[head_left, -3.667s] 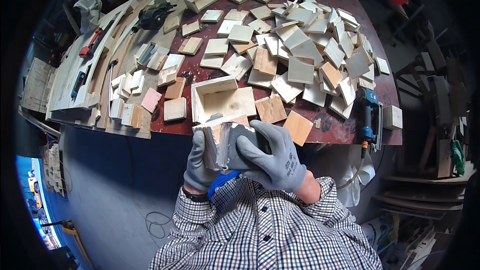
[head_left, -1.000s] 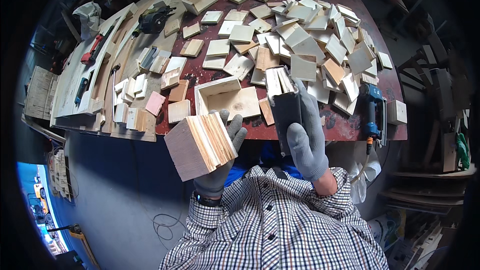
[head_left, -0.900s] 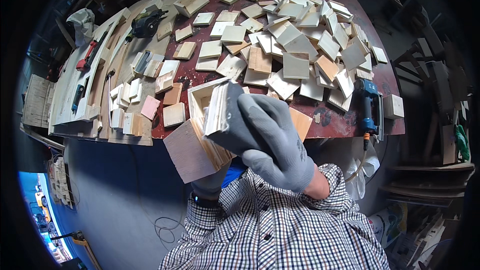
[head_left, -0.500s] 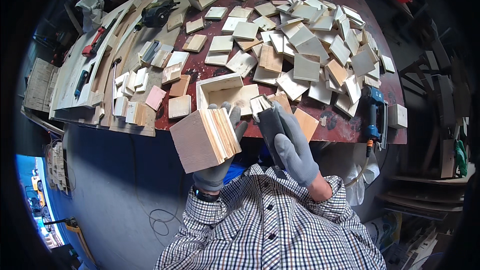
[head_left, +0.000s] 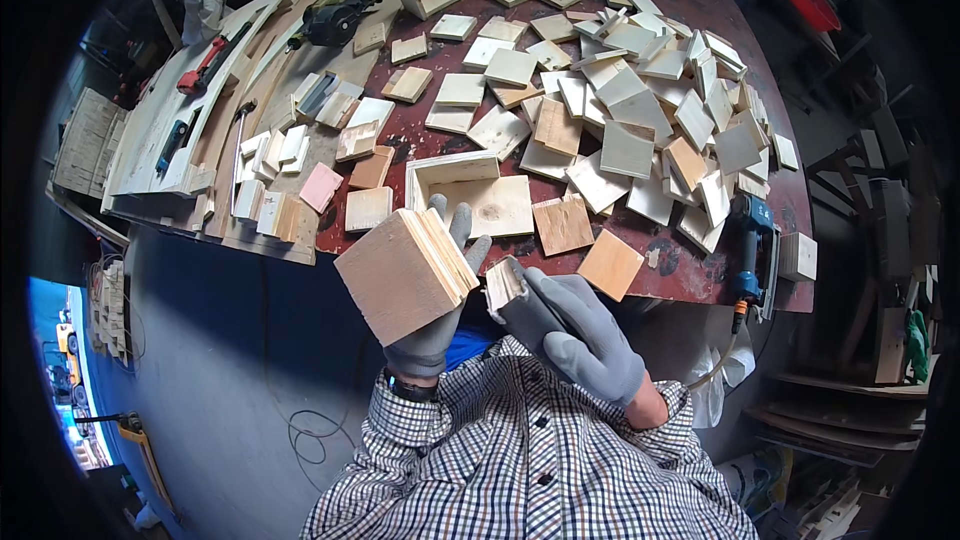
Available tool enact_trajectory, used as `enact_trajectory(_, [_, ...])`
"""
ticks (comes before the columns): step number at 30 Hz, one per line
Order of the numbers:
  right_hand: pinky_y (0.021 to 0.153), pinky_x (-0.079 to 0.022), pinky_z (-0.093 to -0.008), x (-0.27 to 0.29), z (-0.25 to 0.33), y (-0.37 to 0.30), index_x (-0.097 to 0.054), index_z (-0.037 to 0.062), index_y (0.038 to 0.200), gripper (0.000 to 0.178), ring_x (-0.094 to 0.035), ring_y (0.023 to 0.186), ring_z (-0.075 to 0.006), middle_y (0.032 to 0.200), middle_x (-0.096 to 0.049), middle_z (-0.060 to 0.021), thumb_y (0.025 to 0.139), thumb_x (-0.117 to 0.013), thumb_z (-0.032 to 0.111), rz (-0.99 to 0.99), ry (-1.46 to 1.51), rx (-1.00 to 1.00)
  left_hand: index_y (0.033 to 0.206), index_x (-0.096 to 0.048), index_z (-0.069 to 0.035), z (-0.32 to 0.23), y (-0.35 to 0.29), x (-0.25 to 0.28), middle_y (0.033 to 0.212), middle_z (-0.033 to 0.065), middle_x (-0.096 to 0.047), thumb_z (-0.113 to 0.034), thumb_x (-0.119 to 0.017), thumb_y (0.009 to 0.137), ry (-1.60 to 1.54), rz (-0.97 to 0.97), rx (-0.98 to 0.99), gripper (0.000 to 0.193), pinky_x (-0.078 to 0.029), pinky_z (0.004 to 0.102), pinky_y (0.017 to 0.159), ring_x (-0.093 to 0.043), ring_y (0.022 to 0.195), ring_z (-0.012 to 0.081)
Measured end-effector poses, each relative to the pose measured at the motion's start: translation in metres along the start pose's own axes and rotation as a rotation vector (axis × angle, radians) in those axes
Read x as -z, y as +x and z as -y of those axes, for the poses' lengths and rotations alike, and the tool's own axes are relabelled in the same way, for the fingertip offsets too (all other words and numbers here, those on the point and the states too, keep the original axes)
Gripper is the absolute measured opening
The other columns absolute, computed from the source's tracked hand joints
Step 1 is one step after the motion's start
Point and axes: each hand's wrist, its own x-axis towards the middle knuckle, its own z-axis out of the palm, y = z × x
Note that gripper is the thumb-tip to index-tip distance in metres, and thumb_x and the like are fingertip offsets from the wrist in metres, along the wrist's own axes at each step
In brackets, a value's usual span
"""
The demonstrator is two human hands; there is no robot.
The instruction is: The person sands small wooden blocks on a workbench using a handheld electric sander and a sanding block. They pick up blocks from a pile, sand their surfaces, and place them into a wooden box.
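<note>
My gloved left hand (head_left: pixel 425 343) holds up a thick wooden block (head_left: pixel 392 280). Its square brown face is toward me, and layered, pale edges line its right side. The thumb and fingers show behind the block. To the right, my gloved right hand (head_left: pixel 590 340) is wrapped over a wooden block in a dark grey covering (head_left: pixel 527 314) that looks like sandpaper. Its bare, pale end points toward the left hand's block, with a small gap between them. Just beyond the hands, an L-shaped piece of joined boards (head_left: pixel 478 202) lies on the dark red table (head_left: pixel 400 145).
Many loose square wood pieces (head_left: pixel 628 150) are heaped on the table's right half. A blue air tool (head_left: pixel 748 250) with a hose stands at the right edge. On the left lie long boards (head_left: pixel 150 155), a red-handled tool (head_left: pixel 203 68) and a dark power tool (head_left: pixel 335 18).
My right hand has moved down toward me and slightly right, and the dark-covered block has turned to point more leftward. The left hand still holds its block in much the same place.
</note>
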Motion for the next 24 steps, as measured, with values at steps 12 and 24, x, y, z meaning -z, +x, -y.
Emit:
enact_trajectory(12, [0.122,-0.032,-0.0387,-0.005,-0.005,0.026,-0.033,-0.0041,0.162,0.066,-0.044,0.147,-0.0271,0.161,-0.043,-0.0199,0.11,-0.053,0.03,-0.086,0.398,-0.258,0.157,-0.039,-0.007,0.018,0.009,0.011,0.146,0.0169,-0.058,-0.027,-0.081,0.087,0.577,-0.187,-0.185,0.084,-0.055,0.0471,0.108,-0.063,0.13,0.0309])
enact_trajectory(24, [0.116,-0.037,-0.0505,0.0,0.004,0.074,-0.039,-0.0024,0.16,0.079,-0.047,0.134,-0.0423,0.147,-0.046,-0.0276,0.095,-0.074,0.025,-0.45,-0.55,0.288,0.16,-0.04,-0.014,0.035,0.013,0.001,0.156,0.0103,-0.05,-0.055,-0.045,0.111,0.052,-0.147,0.191,0.064,-0.04,0.0514,0.122,-0.05,0.143,0.0285])
